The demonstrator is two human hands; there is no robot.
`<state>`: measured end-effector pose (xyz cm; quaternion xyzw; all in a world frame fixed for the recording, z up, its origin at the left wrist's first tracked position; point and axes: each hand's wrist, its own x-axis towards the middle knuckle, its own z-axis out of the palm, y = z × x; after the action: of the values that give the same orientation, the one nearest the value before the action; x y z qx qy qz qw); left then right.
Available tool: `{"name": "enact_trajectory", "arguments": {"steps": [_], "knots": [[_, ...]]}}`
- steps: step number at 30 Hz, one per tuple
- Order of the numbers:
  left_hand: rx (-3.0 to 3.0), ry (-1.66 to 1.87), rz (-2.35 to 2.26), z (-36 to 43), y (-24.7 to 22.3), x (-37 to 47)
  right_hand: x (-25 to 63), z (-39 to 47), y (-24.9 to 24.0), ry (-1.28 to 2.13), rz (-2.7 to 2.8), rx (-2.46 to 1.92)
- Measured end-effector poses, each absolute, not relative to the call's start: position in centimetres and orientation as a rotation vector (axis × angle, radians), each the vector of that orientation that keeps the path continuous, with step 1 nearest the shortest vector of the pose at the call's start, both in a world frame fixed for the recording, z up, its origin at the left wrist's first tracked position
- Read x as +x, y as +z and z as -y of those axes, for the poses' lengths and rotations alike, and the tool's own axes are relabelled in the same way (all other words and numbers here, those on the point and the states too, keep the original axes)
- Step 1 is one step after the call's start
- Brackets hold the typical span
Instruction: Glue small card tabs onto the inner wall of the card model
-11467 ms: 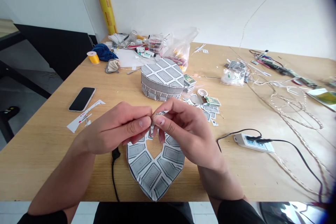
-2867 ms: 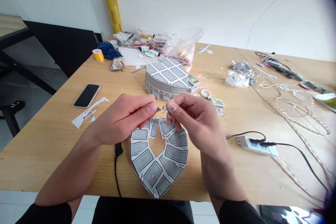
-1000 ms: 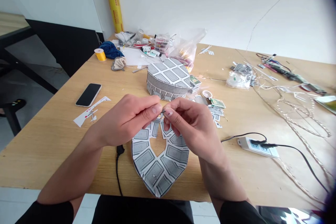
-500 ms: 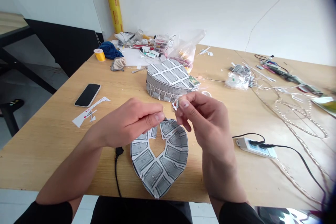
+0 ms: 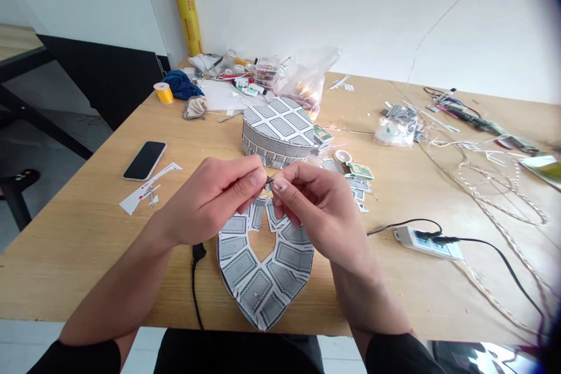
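Note:
My left hand [image 5: 225, 196] is closed in a pinch around a small dark, thin piece [image 5: 269, 179] whose kind I cannot make out. Meeting it at the fingertips, my right hand [image 5: 313, 201] pinches a tiny pale scrap [image 5: 275, 185], mostly hidden by the fingers. Below both hands lies a teardrop-shaped frame [image 5: 239, 269] of grey patterned playing cards, with an opening in its middle; the hands cover its upper edge. Just beyond the hands stands a closed-topped box [image 5: 280, 123] covered in the same cards.
Loose cards [image 5: 360, 184] and a white tape roll [image 5: 342, 156] lie right of the box. A phone [image 5: 145, 160] and cut card strips [image 5: 149, 190] are at left. At right are a power strip [image 5: 429, 243] and twisted cord [image 5: 495, 204]. Clutter and a plastic bag [image 5: 309, 79] fill the back.
My right hand has moved left and slightly down, bringing its fingertips against those of my left hand. The left hand has shifted slightly up and left. Cards right of the box are now uncovered.

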<state>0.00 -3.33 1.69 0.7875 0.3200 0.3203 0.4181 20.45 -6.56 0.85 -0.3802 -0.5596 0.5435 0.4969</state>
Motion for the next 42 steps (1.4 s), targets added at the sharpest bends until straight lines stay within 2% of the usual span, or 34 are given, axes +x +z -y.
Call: {"name": "enact_trajectory", "arguments": {"steps": [10, 18, 25, 42], "knots": [[2.066, 0.772, -0.812, 3.4, 2.0, -0.1, 20.3, 6.6, 0.6, 1.304, 1.339, -0.891], [2.121, 0.668, -0.725, 3.4, 2.0, 0.5, 21.3, 6.2, 0.9, 1.168, 1.314, -0.903], [1.905, 0.873, -0.827, 3.7, 1.5, 0.2, 20.8, 6.4, 1.1, 1.301, 1.320, -0.856], [1.848, 0.778, -0.817, 3.6, 2.0, 0.2, 20.7, 6.6, 1.3, 1.350, 1.380, -0.900]]}}
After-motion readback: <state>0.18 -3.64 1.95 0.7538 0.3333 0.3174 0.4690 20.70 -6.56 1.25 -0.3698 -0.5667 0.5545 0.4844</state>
